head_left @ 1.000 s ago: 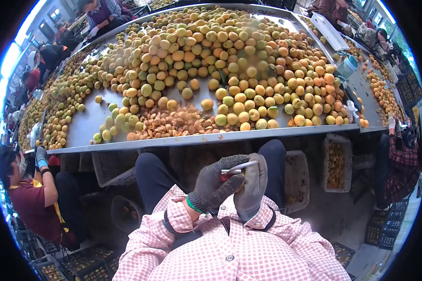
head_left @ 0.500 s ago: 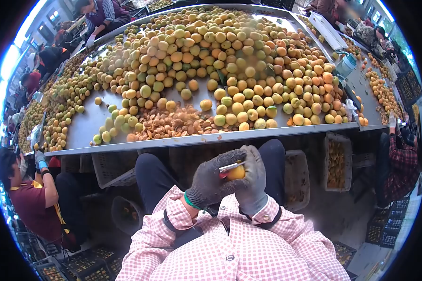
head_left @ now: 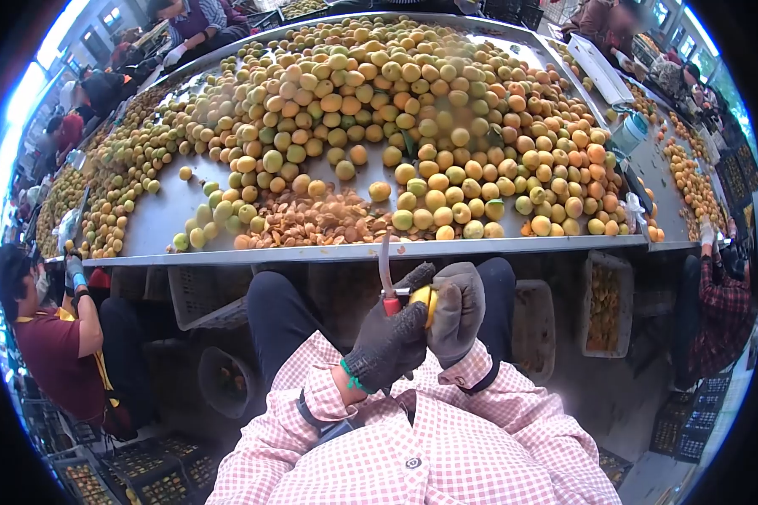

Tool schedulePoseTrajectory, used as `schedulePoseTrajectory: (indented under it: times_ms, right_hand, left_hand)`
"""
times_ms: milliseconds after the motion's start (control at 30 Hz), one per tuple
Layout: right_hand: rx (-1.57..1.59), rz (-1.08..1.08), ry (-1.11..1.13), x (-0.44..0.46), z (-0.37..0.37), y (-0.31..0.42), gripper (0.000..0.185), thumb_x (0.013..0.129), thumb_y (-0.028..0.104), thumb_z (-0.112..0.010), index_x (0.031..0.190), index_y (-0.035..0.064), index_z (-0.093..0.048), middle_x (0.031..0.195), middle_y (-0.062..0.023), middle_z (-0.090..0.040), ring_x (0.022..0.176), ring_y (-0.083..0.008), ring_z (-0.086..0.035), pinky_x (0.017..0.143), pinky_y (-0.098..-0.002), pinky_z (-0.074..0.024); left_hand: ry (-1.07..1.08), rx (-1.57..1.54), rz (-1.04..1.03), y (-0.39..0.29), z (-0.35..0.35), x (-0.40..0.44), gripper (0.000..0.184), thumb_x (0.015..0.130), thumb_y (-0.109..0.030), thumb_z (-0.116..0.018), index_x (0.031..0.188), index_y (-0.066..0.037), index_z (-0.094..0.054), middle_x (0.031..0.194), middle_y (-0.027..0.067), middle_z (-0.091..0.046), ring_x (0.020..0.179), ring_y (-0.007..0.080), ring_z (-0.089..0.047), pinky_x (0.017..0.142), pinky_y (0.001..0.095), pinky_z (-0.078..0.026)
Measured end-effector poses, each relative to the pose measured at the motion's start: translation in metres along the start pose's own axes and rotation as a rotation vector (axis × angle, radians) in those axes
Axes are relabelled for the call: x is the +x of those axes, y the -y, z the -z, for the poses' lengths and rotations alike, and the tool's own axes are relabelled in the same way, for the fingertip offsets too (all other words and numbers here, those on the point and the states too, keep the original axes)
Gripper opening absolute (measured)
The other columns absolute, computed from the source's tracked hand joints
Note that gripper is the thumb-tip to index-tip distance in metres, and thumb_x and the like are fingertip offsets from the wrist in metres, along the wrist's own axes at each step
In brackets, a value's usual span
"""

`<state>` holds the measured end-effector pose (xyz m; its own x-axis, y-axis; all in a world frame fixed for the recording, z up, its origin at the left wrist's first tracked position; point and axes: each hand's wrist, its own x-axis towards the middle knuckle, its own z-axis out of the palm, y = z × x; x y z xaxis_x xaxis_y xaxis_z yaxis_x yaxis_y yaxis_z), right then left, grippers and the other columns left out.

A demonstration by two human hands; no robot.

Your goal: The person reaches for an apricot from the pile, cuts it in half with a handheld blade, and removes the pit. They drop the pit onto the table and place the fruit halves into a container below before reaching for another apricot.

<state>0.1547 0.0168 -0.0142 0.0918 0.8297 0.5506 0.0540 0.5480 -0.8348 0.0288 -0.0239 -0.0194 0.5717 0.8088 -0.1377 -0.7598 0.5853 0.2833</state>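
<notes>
My left hand (head_left: 389, 337), in a dark knit glove with a green cuff edge, is closed around a knife (head_left: 385, 268). The blade points up toward the table edge, and part of the red handle shows by the fingers. Beside it my right hand (head_left: 455, 310), in a grey glove, grips a yellow apricot (head_left: 430, 306), seen only in part between the two hands. Both hands meet over my lap. Just beyond them, on the metal table (head_left: 312, 255), lies a heap of split apricot pieces (head_left: 320, 220).
Whole apricots (head_left: 354, 84) cover much of the table. A bottle (head_left: 628, 133) stands at the right. Below are a white crate (head_left: 202, 299), a bucket (head_left: 226, 379) and a crate of fruit (head_left: 606, 303). A co-worker (head_left: 55, 345) sits at left, another (head_left: 716, 303) at right.
The knife has swung from lying across the apricot to pointing upward. My left hand has turned, and the apricot is now more hidden between my hands. The view has shifted slightly.
</notes>
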Motion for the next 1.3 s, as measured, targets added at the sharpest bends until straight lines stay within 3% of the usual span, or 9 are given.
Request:
schedulePoseTrajectory:
  times_ms: [67, 133, 267, 300, 400, 533, 833, 900, 1300]
  right_hand:
    - [-0.014, 0.012, 0.003, -0.002, -0.002, -0.001, 0.019, 0.094, 0.013, -0.044, 0.080, 0.0020, -0.049, 0.078, -0.0082, -0.053, 0.070, -0.0153, -0.051, 0.063, -0.0293, -0.0423]
    - [0.500, -0.707, -0.137, -0.003, -0.003, 0.002, 0.020, 0.095, 0.014, -0.046, 0.080, 0.0013, -0.050, 0.078, -0.0067, -0.053, 0.070, -0.0125, -0.051, 0.061, -0.0275, -0.0425]
    - [-0.027, -0.495, 0.165, -0.001, 0.002, 0.024, 0.013, 0.091, 0.012, -0.048, 0.094, 0.0010, -0.055, 0.090, -0.0097, -0.057, 0.079, -0.0191, -0.056, 0.068, -0.0323, -0.0462]
    - [-0.364, -0.123, 0.223, -0.002, 0.004, 0.026, 0.017, 0.089, 0.011, -0.049, 0.100, -0.0010, -0.056, 0.089, -0.0112, -0.056, 0.078, -0.0227, -0.055, 0.069, -0.0341, -0.0465]
    - [0.246, -0.426, -0.215, 0.000, -0.015, 0.037, 0.022, 0.096, 0.017, -0.043, 0.082, 0.0029, -0.052, 0.080, -0.0043, -0.053, 0.072, -0.0112, -0.050, 0.065, -0.0254, -0.0421]
    - [-0.085, 0.088, -0.071, 0.000, -0.007, 0.016, 0.012, 0.091, 0.011, -0.045, 0.084, 0.0032, -0.051, 0.078, -0.0088, -0.054, 0.067, -0.0211, -0.052, 0.064, -0.0296, -0.0436]
    - [-0.115, 0.181, 0.019, 0.002, -0.003, 0.000, 0.012, 0.092, 0.014, -0.049, 0.086, 0.0042, -0.051, 0.077, -0.0067, -0.055, 0.070, -0.0197, -0.056, 0.064, -0.0304, -0.0463]
    - [0.392, -0.358, 0.050, -0.002, -0.006, 0.014, 0.015, 0.095, 0.017, -0.046, 0.099, 0.0029, -0.050, 0.091, -0.0060, -0.052, 0.079, -0.0090, -0.048, 0.071, -0.0243, -0.0417]
    - [0.532, -0.634, 0.235, -0.007, 0.006, 0.003, 0.027, 0.084, -0.004, -0.058, 0.108, 0.0026, -0.047, 0.100, -0.0048, -0.053, 0.088, -0.0080, -0.051, 0.080, -0.0214, -0.0444]
  left_hand:
    - [0.316, -0.313, -0.002, 0.001, 0.005, 0.006, 0.058, 0.086, -0.027, -0.066, 0.134, -0.005, -0.042, 0.100, 0.0030, -0.059, 0.085, 0.0094, -0.057, 0.070, 0.0240, -0.049]
    - [-0.250, 0.600, -0.169, -0.002, -0.013, 0.016, 0.056, 0.086, -0.025, -0.065, 0.134, -0.005, -0.042, 0.100, 0.0031, -0.059, 0.084, 0.0089, -0.056, 0.070, 0.0247, -0.049]
    - [-0.169, 1.311, -0.427, -0.022, -0.022, 0.011, 0.061, 0.078, -0.025, -0.074, 0.129, -0.003, -0.049, 0.117, 0.0109, -0.060, 0.104, 0.0158, -0.058, 0.092, 0.0302, -0.044]
    - [-0.101, 1.249, -0.487, -0.019, -0.022, 0.013, 0.059, 0.079, -0.024, -0.074, 0.127, -0.001, -0.050, 0.119, 0.0106, -0.060, 0.104, 0.0164, -0.057, 0.091, 0.0300, -0.044]
    - [-0.132, 1.160, -0.495, -0.015, -0.029, 0.012, 0.052, 0.082, -0.020, -0.070, 0.127, -0.002, -0.052, 0.117, 0.0099, -0.061, 0.101, 0.0148, -0.058, 0.089, 0.0284, -0.045]
    - [-0.319, 0.868, -0.398, -0.009, -0.030, 0.012, 0.047, 0.085, -0.017, -0.065, 0.128, -0.002, -0.051, 0.110, 0.0091, -0.063, 0.096, 0.0138, -0.059, 0.085, 0.0273, -0.046]
    - [-0.565, 0.130, -0.100, -0.013, -0.043, 0.020, 0.037, 0.092, -0.028, -0.055, 0.127, -0.015, -0.054, 0.064, -0.0031, -0.046, 0.039, 0.0063, -0.032, 0.036, 0.0213, -0.024]
    - [-0.474, 0.178, -0.098, -0.022, -0.041, 0.013, 0.038, 0.091, -0.026, -0.056, 0.127, -0.013, -0.054, 0.069, -0.0021, -0.050, 0.044, 0.0070, -0.038, 0.039, 0.0215, -0.030]
    - [-0.414, 0.273, -0.214, -0.024, -0.027, 0.011, 0.045, 0.087, -0.017, -0.063, 0.128, -0.003, -0.051, 0.096, 0.0035, -0.062, 0.077, 0.0129, -0.059, 0.067, 0.0249, -0.049]
